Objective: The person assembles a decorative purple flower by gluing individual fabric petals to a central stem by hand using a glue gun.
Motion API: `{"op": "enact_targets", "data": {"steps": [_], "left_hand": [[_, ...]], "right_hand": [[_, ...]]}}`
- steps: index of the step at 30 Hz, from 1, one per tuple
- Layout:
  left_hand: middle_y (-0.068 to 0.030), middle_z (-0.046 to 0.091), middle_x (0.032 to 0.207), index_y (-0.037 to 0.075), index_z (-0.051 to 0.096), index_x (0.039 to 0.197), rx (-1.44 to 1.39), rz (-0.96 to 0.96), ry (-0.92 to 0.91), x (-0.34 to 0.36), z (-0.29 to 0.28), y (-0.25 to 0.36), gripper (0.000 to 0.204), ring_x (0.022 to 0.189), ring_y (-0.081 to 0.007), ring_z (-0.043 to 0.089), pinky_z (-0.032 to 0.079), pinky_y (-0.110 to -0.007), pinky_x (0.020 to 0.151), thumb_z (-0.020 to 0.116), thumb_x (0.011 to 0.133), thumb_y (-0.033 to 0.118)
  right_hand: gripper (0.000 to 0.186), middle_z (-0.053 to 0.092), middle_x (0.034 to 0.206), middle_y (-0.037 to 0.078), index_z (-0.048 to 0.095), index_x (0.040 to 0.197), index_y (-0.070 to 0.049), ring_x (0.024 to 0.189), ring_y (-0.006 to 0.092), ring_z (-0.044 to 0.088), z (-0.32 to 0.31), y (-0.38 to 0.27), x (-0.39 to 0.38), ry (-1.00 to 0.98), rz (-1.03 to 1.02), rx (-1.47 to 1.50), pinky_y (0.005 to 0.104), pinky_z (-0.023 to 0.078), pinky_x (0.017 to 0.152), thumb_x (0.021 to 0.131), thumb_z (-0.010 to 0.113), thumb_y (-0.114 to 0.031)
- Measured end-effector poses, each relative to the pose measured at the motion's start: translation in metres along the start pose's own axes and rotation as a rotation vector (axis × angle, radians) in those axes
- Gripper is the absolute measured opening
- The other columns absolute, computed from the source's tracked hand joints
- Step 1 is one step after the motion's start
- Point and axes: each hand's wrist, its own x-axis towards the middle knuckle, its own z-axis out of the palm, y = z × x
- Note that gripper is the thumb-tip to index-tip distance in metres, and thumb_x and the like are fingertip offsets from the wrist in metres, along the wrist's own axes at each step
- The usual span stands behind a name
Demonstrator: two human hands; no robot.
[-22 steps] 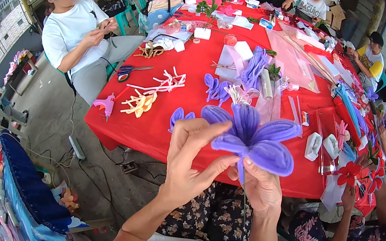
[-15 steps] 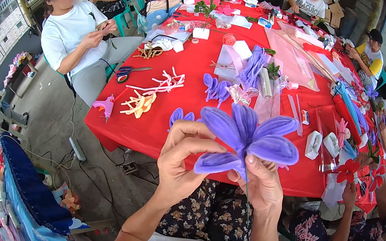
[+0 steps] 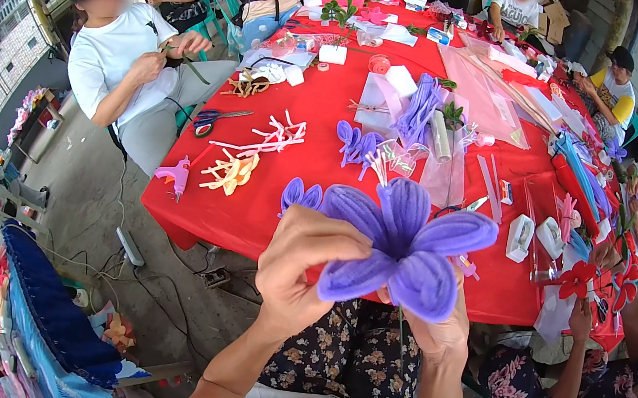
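Observation:
A purple flower (image 3: 389, 244), its fuzzy looped petals spread wide, faces up between my hands above the table's near edge. My left hand (image 3: 299, 257) has its fingers closed on the flower's left petals. Beneath the blossom, my right hand (image 3: 440, 332) grips it around the base and thin stem; the petals hide most of its fingers. A pair of loose purple petals (image 3: 302, 195) lies just beyond my left hand. Pale stamens (image 3: 378, 162) show behind the top petal. Part of a pink-purple glue gun (image 3: 467, 265) shows at the flower's right.
On the red tablecloth (image 3: 251, 226) lie a pink glue gun (image 3: 173, 174), scissors (image 3: 216, 119), yellow loops (image 3: 232, 171), pink strips (image 3: 270, 138), purple stems (image 3: 421, 112) and white hollow blocks (image 3: 519, 240). People sit around the table; a co-worker at right holds red flowers (image 3: 576, 279). Cords cross the floor.
The flower has tipped so its centre faces me, and its lower right petal now spreads outward. My left fingers have shifted over the petals. At left, the co-worker's hands have moved apart with a green strip.

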Motion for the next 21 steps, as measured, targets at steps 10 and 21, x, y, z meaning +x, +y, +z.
{"op": "enact_targets", "data": {"steps": [10, 21], "left_hand": [[-0.0070, 0.053, 0.091, 0.008, 0.058, 0.085, 0.181, 0.206, 0.230, -0.013, 0.012, 0.004, 0.031, 0.077, -0.0174, 0.049, 0.040, -0.028, 0.064, 0.075, 0.060, 0.012], [-0.0103, 0.052, 0.098, 0.000, 0.050, 0.100, -0.555, -0.548, 0.268, -0.053, 0.036, 0.022, 0.041, 0.085, -0.0155, 0.052, 0.043, -0.027, 0.071, 0.071, 0.066, 0.003]], "right_hand": [[0.018, 0.061, 0.088, 0.007, 0.061, 0.090, 0.005, 0.079, 0.0130, 0.057, -0.012, 0.013, -0.015, 0.111, -0.326, -0.616, 0.0251, 0.047, 0.071, 0.073, 0.060, 0.005], [0.020, 0.057, 0.094, 0.019, 0.060, 0.087, 0.010, 0.084, 0.0194, 0.056, 0.009, 0.014, -0.018, 0.059, -0.436, -0.500, 0.0261, 0.044, 0.070, 0.069, 0.063, 0.004]]}}
